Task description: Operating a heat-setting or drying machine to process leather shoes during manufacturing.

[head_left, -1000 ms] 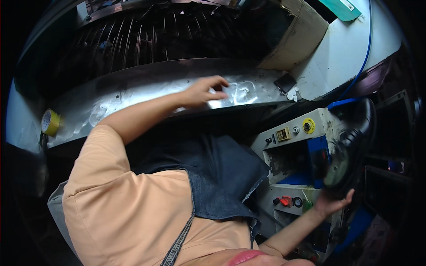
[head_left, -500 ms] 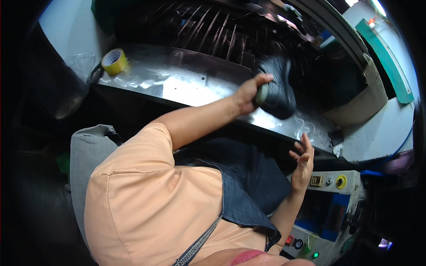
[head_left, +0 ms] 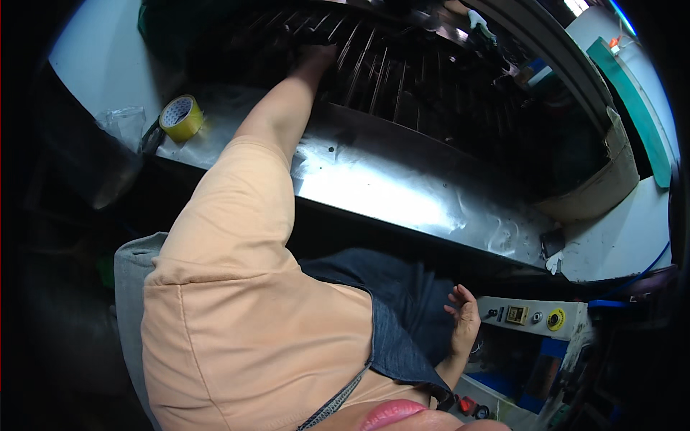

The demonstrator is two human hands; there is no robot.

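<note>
My left arm stretches far forward over the metal ledge (head_left: 374, 187). My left hand (head_left: 316, 57) is in the dark opening, at a row of thin metal rods (head_left: 366, 65). Its fingers are lost in shadow, so whether they hold anything cannot be made out. The black shoe seen earlier in that hand does not show clearly now. My right hand (head_left: 466, 323) is raised beside the dark blue apron (head_left: 399, 330), fingers loosely bent and apart, holding nothing. Close to it is a control panel (head_left: 532, 314) with switches and a yellow-ringed button.
A roll of yellow tape (head_left: 181, 118) stands on the ledge's left end, next to clear plastic film (head_left: 123, 126). A curved, worn flap (head_left: 604, 187) borders the opening on the right. A green strip (head_left: 632, 108) lies beyond it. Behind me is a grey cloth-covered chair back (head_left: 133, 287).
My left hand has moved from above the ledge, where it held a black shoe, forward and left into the dark rods. My right hand has dropped back toward the apron.
</note>
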